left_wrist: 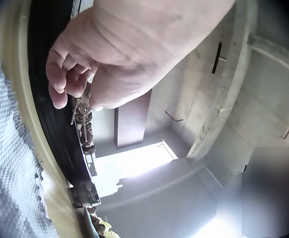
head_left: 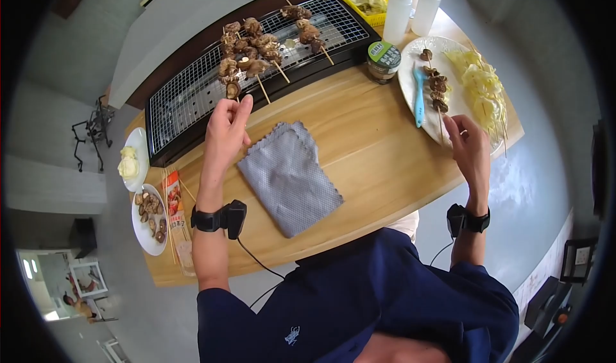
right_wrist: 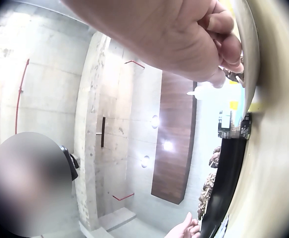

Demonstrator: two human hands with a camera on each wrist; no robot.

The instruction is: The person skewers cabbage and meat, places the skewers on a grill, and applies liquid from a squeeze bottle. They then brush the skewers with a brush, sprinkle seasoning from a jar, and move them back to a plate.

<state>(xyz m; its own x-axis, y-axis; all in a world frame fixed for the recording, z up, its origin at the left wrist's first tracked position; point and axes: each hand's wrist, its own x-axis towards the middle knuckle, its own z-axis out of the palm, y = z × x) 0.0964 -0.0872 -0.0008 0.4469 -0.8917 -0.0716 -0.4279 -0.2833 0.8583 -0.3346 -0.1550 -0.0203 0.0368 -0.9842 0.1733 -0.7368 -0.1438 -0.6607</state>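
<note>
My left hand [head_left: 224,135] pinches the stick end of a mushroom skewer [head_left: 233,89] at the left front of the black grill [head_left: 186,116]. Several other mushroom skewers [head_left: 266,45] lie on its mesh. At the right, my right hand [head_left: 471,148] pinches the lower end of a skewer of dark mushroom pieces [head_left: 439,84] over the oval white plate [head_left: 410,48]. A blue brush [head_left: 419,100] and leafy cabbage skewers [head_left: 484,90] also lie on that plate. In the left wrist view, the fingers of my left hand [left_wrist: 114,54] are curled near the skewers.
A grey cloth [head_left: 292,177] lies before the grill. Near the plate stand a green-lidded jar [head_left: 383,61], two squeeze bottles [head_left: 398,13] and a yellow basket [head_left: 378,20]. Two small plates [head_left: 136,183], bare sticks and a red packet [head_left: 173,199] are at the left.
</note>
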